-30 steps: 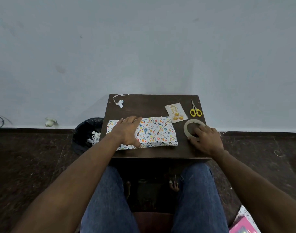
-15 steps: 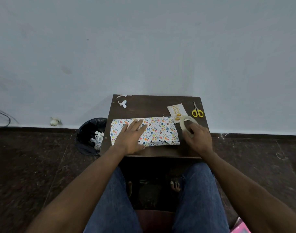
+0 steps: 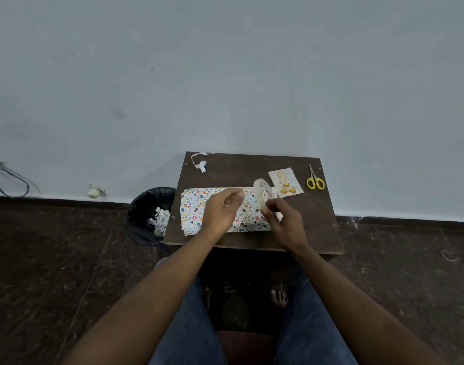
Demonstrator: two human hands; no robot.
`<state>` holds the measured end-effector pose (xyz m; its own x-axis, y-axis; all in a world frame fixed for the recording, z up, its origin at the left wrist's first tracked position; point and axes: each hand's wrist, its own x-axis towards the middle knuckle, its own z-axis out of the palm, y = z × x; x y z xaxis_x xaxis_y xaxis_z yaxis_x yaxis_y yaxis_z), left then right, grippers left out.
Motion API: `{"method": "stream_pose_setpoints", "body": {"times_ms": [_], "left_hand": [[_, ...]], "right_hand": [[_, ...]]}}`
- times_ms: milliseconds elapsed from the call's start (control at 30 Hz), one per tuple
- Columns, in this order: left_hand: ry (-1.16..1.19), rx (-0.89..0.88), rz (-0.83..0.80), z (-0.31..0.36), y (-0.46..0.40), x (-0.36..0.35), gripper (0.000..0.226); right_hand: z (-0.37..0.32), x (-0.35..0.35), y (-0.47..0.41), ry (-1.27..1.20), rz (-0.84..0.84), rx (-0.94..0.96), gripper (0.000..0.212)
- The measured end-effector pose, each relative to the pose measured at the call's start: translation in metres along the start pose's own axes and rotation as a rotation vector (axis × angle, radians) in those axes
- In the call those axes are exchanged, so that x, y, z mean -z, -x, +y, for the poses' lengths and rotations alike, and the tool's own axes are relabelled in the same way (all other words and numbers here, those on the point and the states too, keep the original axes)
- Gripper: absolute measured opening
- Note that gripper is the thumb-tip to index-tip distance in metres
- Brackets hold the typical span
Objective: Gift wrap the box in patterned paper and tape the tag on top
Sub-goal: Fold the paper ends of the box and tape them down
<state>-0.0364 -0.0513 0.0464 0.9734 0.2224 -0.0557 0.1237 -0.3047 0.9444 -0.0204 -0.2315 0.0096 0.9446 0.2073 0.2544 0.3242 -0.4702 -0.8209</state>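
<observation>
The box wrapped in white patterned paper (image 3: 192, 210) lies lengthwise on the small dark table (image 3: 317, 233). My right hand (image 3: 284, 222) holds the clear tape roll (image 3: 261, 192) upright above the box's right end. My left hand (image 3: 221, 210) hovers over the middle of the box with fingers curled, fingertips reaching toward the roll; whether it pinches the tape end I cannot tell. The cream gift tag (image 3: 286, 181) with yellow shapes lies flat on the table behind the box's right end.
Yellow-handled scissors (image 3: 315, 180) lie at the table's back right. A paper scrap (image 3: 201, 163) sits at the back left corner. A black bin (image 3: 151, 216) with paper offcuts stands left of the table. A wall is close behind; cables lie far left.
My right hand lifted the tape roll off the table and brought it left above the box. My left hand rose from lying flat on the box and curled toward the roll.
</observation>
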Motion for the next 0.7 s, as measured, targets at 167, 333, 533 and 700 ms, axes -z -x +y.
{"method": "stream_pose_setpoints", "body": {"times_ms": [167,333,533,700], "left_hand": [[0.378,0.293,0.026,0.022,-0.002,-0.010,0.021],[0.568,0.432,0.003,0.016,0.004,-0.004,0.015],[0.632,0.408,-0.090,0.012,0.008,0.002,0.026],[0.615,0.492,-0.076,0.017,0.001,0.006,0.017]], "right_hand": [[-0.018,-0.015,0.000,-0.064,-0.051,0.015,0.021],[-0.023,-0.023,0.000,-0.096,-0.057,0.000,0.024],[-0.025,-0.025,0.001,-0.129,-0.053,-0.032,0.018],[-0.026,-0.022,0.001,-0.067,-0.087,0.038,0.029]]}}
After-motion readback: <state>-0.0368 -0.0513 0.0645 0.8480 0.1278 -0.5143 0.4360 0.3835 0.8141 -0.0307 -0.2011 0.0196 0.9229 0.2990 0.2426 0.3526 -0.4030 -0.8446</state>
